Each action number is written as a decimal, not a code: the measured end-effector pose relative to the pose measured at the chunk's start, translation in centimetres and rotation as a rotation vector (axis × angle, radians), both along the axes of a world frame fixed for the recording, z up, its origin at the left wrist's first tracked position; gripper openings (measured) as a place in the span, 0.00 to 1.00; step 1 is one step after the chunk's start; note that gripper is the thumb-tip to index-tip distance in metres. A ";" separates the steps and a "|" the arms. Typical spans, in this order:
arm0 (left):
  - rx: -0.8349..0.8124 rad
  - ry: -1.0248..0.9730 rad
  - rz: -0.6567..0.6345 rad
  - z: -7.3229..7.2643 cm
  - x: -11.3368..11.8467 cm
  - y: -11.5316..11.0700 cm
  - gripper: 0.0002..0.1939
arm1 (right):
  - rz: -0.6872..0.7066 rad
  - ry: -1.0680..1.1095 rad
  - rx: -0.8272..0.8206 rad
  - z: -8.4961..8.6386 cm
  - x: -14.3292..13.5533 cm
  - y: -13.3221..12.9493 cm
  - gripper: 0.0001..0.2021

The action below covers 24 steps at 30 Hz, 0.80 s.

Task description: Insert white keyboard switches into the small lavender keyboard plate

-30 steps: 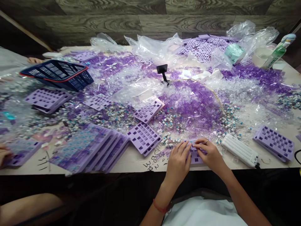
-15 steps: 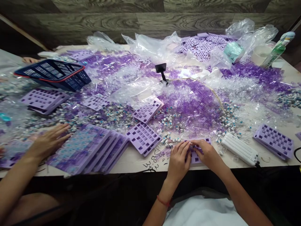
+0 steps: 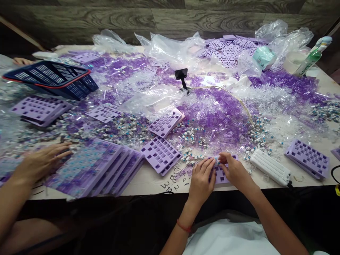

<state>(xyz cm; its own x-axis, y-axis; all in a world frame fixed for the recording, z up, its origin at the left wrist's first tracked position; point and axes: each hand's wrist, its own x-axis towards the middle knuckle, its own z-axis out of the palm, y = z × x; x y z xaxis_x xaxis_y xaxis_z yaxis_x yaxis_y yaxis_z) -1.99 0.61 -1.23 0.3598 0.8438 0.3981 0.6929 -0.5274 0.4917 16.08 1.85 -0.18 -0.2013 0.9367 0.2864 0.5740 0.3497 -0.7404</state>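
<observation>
Pressing purple plate [image 3: 221, 174] – table edge [image 3: 148, 189]

Table [image 3: 148, 184] strewn with purple plates [image 3: 161, 154]

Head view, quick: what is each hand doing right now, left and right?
Left hand: fingers bent, resting on the purple keyboard plate; grip cannot be told.
Right hand: fingers curled on the same plate's top edge; whether it pinches a small part cannot be told.

lilac plate [image 3: 222, 174], navy red-rimmed basket [image 3: 50, 77], grey woodgrain floor [image 3: 164, 14].
</observation>
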 end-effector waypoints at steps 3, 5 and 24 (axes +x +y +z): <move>-0.001 -0.002 0.005 0.0 0.0 0.0 0.23 | 0.014 -0.020 -0.014 0.2 0.0 0.1 0.19; 0.001 -0.005 0.007 0.0 0.0 0.0 0.23 | 0.026 -0.035 -0.021 0.4 0.0 0.1 0.18; 0.018 -0.011 0.006 0.0 0.1 0.0 0.23 | 0.074 -0.103 -0.057 0.5 -0.5 0.7 0.22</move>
<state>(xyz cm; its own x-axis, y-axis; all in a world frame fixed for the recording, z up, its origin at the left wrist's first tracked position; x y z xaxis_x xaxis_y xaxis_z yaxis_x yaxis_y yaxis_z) -1.93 0.64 -1.22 0.3500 0.8385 0.4176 0.6907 -0.5322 0.4896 15.57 2.53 0.35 -0.2962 0.9324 0.2070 0.6222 0.3527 -0.6989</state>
